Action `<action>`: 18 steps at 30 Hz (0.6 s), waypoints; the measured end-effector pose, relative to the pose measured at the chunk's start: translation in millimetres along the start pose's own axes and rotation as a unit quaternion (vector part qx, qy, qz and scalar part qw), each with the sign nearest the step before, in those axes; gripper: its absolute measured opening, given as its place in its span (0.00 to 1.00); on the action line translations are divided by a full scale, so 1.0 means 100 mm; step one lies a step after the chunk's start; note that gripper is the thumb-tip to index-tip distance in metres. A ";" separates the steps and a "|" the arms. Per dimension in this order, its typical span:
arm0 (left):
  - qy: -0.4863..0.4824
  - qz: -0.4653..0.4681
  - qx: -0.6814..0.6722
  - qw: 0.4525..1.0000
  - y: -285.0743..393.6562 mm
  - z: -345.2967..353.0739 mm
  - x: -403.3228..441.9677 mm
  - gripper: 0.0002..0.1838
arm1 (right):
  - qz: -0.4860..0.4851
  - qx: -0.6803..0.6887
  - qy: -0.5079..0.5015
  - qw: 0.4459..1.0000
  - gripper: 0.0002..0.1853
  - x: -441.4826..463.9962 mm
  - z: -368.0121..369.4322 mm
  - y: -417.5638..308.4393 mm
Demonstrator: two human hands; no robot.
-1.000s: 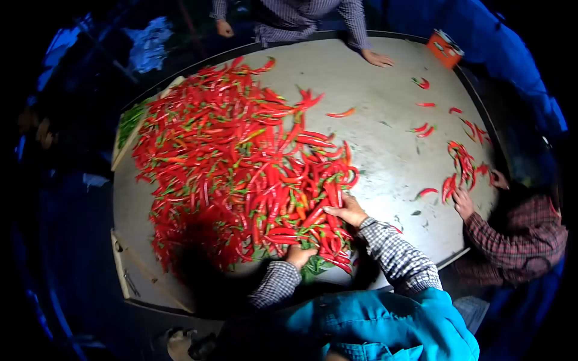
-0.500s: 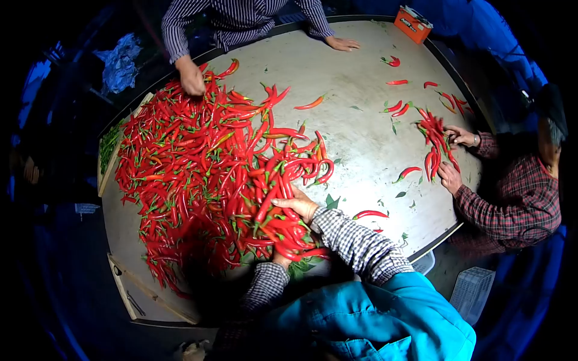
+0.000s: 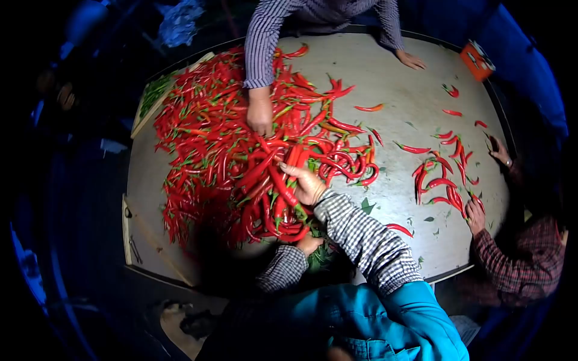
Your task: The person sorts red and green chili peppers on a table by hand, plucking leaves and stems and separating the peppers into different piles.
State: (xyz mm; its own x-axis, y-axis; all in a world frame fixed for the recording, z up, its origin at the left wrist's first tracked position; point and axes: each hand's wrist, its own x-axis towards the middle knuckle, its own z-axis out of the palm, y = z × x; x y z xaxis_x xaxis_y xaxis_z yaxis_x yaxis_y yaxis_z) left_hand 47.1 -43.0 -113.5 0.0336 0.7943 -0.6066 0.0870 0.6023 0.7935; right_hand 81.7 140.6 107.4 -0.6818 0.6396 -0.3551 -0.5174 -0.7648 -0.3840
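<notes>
A bundle of long red chili peppers (image 3: 278, 189) with green stems lies between my two hands at the near side of a large pile. My right hand (image 3: 306, 182) grips the bundle from the right, thumb on top and the other fingers hidden under the peppers. Below it, my left hand (image 3: 309, 243) holds the bundle's lower end, its fingers mostly covered by peppers. Green leaves (image 3: 322, 257) lie beside my left wrist. The big pile of chili peppers (image 3: 205, 138) spreads to the left.
Across the table (image 3: 379, 72), a person's hand (image 3: 260, 112) reaches into the pile. Another person's hands (image 3: 475, 216) are among scattered chili peppers (image 3: 442, 182) at the right. An orange box (image 3: 477, 61) stands at the far edge; green peppers (image 3: 155, 95) lie behind a wooden strip.
My view has shifted, moving the table rightward in frame. My hands keep the bundle. The person opposite reaches closer to my bundle. The right-hand person's bunched peppers are now spread out.
</notes>
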 end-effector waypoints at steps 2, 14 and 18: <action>0.007 0.011 0.005 1.000 -0.19 0.06 0.09 0.20 | -0.025 -0.048 0.003 0.999 0.16 0.04 0.04 -0.08; 0.034 -0.001 0.028 0.999 0.05 0.11 -0.02 0.20 | -0.039 -0.107 -0.038 0.993 0.24 0.12 0.32 -0.28; 0.059 0.030 0.055 0.996 -0.29 0.11 0.15 0.20 | -0.024 -0.079 -0.113 0.990 0.27 0.07 0.37 -0.29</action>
State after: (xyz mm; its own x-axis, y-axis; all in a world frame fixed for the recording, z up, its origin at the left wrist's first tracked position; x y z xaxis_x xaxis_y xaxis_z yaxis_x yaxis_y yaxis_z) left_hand 56.4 -49.8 -146.0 -0.0739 0.8366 -0.5429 0.1972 0.5459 0.8143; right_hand 72.8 164.1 147.3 -0.7663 0.6268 -0.1410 -0.4758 -0.7011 -0.5311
